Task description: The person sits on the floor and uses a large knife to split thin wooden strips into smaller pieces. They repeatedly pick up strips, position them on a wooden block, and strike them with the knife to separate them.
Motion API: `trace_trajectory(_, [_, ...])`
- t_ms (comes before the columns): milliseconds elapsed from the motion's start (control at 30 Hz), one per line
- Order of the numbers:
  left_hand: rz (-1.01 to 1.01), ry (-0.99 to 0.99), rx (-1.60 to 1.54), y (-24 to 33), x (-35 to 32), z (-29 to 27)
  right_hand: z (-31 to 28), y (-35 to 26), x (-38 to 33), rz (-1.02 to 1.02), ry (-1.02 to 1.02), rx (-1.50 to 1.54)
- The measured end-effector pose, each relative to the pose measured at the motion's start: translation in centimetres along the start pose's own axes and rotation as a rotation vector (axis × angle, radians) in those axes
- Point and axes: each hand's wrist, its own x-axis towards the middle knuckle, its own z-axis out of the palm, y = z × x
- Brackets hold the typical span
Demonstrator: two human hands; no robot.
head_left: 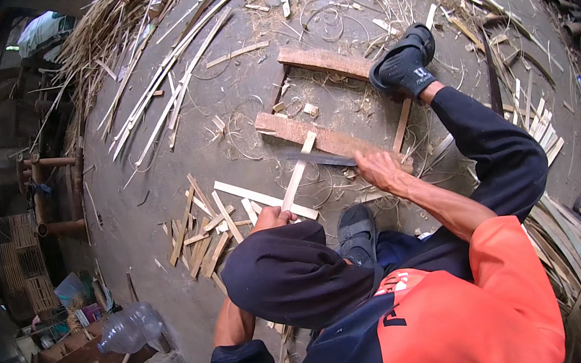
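Note:
My left hand (273,218), partly hidden behind a dark head covering (280,277), is closed on the near end of a pale bamboo strip (298,172). The strip's far end lies against a reddish wooden beam (291,129). My right hand (380,170) is wrapped round the handle of a long knife (322,158), just above the same beam. Its dark blade points left and crosses the strip; whether it cuts in, I cannot tell. Another pale strip (256,197) lies on the ground under the held one.
My sandalled foot (402,59) presses on a second beam (326,61), joined to the first by crosspieces. Cut bamboo pieces (199,232) lie near my left hand. Long strips (162,81) and shavings litter the ground. A clear plastic jug (131,326) stands at lower left.

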Motion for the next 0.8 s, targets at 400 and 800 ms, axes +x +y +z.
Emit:
trace_trajectory(400, [-0.208, -0.028, -0.826, -2.3, -1.4, 0.2, -1.2, -3.2, -4.5, 0.027, -0.236, 0.355])
trace_trajectory(800, [-0.173, -0.068, -0.869, -2.1, -2.2, 0.1, 1.0, 1.4, -2.3, 0.131, 0.001, 0.0])
